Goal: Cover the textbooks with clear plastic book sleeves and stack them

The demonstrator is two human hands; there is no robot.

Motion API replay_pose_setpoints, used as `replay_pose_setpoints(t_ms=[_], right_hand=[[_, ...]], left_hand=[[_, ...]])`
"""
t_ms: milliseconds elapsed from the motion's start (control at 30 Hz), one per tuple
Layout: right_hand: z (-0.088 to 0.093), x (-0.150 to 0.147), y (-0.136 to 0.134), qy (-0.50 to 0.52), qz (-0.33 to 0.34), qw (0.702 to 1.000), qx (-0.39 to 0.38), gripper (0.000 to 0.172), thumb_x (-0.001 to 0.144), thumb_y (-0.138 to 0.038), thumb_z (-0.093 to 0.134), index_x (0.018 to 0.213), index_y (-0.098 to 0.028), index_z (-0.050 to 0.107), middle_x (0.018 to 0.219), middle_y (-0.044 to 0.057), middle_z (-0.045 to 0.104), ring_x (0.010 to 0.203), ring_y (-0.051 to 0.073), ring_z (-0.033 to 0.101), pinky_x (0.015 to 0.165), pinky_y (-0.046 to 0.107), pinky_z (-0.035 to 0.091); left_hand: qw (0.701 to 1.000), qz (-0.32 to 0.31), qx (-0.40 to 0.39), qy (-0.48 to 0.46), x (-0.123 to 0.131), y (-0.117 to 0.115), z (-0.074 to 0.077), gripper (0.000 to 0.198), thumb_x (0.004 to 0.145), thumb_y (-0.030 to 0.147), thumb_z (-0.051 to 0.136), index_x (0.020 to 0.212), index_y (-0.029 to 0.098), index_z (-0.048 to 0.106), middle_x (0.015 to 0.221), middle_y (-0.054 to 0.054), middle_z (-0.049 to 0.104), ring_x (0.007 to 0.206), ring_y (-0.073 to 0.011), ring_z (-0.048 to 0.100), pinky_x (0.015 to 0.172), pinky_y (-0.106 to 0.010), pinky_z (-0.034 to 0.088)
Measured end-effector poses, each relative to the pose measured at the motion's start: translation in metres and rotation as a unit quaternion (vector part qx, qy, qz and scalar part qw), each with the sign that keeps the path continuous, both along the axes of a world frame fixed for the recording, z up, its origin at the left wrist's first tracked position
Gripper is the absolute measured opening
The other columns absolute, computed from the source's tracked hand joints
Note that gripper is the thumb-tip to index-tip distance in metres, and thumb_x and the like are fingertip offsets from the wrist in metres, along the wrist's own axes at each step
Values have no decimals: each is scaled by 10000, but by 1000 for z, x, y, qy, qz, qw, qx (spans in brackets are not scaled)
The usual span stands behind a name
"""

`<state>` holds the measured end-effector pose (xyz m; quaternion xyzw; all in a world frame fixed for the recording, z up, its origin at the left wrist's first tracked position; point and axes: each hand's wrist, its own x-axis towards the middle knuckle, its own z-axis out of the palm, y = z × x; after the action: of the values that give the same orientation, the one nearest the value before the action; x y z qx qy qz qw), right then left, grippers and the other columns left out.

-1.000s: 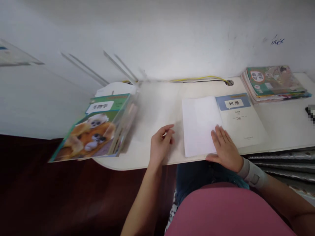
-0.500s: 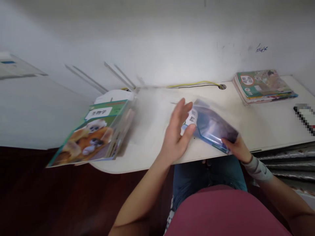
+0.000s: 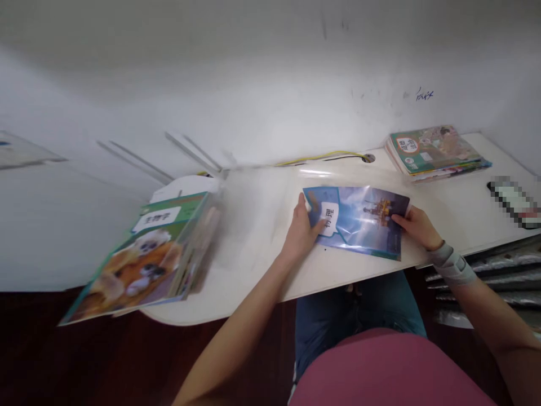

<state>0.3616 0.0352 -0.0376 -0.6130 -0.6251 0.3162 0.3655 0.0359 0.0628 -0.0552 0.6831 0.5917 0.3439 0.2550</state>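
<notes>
A blue and purple textbook [image 3: 355, 217] with a glossy cover lies sideways between my hands, just over the white table. My left hand [image 3: 301, 228] grips its left end, thumb on the cover beside the white title label and fingers behind the edge. At the opposite end my right hand [image 3: 416, 225] pinches the book, thumb on top; the fingers beneath are hidden. A light band circles my right wrist. Clear, shiny plastic film [image 3: 323, 173] shows just behind the book's far edge.
On the left, a stack of books topped by a green biology textbook [image 3: 156, 242] overhangs the table [image 3: 253, 259]. Another book stack [image 3: 435, 148] sits at the back right, near a phone-like object [image 3: 515, 200], blurred out. A yellow cable [image 3: 321, 156] runs along the wall into a hole.
My left hand was raised and spread over the book's left end; now it has closed on that edge. The book has turned flatter and more level. The whole view has shifted slightly.
</notes>
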Motion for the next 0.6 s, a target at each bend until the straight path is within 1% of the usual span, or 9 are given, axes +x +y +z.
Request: replay_pose_setpoints(t_ms=[33, 100, 167, 233, 333, 400, 500, 533, 600], right_hand=[[0, 2, 1, 16, -3, 1000, -11, 372, 771, -512, 601, 912, -173, 663, 764, 39, 697, 708, 205, 627, 642, 337, 518], [-1, 6, 3, 71, 2, 996, -46, 398, 790, -552, 566, 926, -188, 653, 750, 30, 690, 663, 192, 620, 587, 318, 514], [-2, 9, 5, 129, 20, 988, -84, 404, 782, -567, 576, 948, -206, 646, 807, 29, 704, 679, 191, 633, 586, 318, 526], [-2, 12, 8, 163, 45, 979, -117, 410, 755, -572, 613, 955, -216, 653, 855, 30, 713, 708, 198, 647, 604, 331, 540], [5, 15, 11, 162, 57, 979, -108, 437, 745, -602, 615, 943, -216, 670, 886, 37, 718, 758, 211, 657, 634, 347, 552], [19, 16, 14, 137, 26, 990, -29, 455, 759, -620, 594, 951, -213, 665, 904, 43, 715, 815, 213, 659, 698, 360, 556], [58, 12, 28, 93, 3, 990, 106, 466, 823, -596, 534, 1084, -220, 619, 957, 55, 711, 918, 207, 660, 845, 401, 533], [74, 8, 37, 61, 31, 990, 120, 458, 847, -576, 512, 1117, -217, 607, 967, 62, 712, 932, 207, 660, 871, 413, 524], [105, -4, 59, -40, 119, 983, 136, 417, 827, -560, 552, 1034, -211, 646, 915, 65, 716, 881, 211, 665, 843, 408, 530]], left_hand=[[999, 18, -26, -28, -3, -1, 1, 975, 767, 478, 638, 1508, 229, 57, 1428, -205, 412, 1092, -287, 582, 866, -449, 494], [993, 31, -87, -73, -8, -4, 6, 871, 799, 519, 573, 1491, 208, 144, 1231, -166, 589, 827, -213, 640, 711, -378, 518], [990, 19, -112, -84, -10, -3, 13, 689, 835, 569, 482, 1383, 165, 372, 986, -102, 675, 682, -178, 614, 627, -328, 491], [995, 1, -86, -59, -10, 3, 21, 531, 844, 590, 443, 1109, 154, 588, 837, -60, 671, 668, -171, 592, 620, -300, 462], [998, -17, -57, -23, -6, 17, 27, 473, 843, 593, 439, 735, 162, 601, 685, -24, 611, 633, -153, 548, 588, -269, 411], [997, -17, -64, -41, -2, 26, 26, 479, 839, 601, 441, 669, 169, 559, 602, 2, 547, 566, -132, 494, 533, -255, 366], [992, -10, -50, -112, 3, 31, 18, 453, 821, 610, 474, 703, 178, 546, 582, 28, 493, 537, -113, 446, 501, -240, 332], [989, -9, -44, -141, 4, 31, 15, 446, 814, 613, 485, 720, 181, 543, 590, 32, 488, 539, -110, 441, 502, -236, 333], [980, -9, -44, -193, 6, 30, 11, 440, 797, 622, 512, 733, 187, 529, 600, 39, 480, 539, -103, 434, 509, -233, 341]])
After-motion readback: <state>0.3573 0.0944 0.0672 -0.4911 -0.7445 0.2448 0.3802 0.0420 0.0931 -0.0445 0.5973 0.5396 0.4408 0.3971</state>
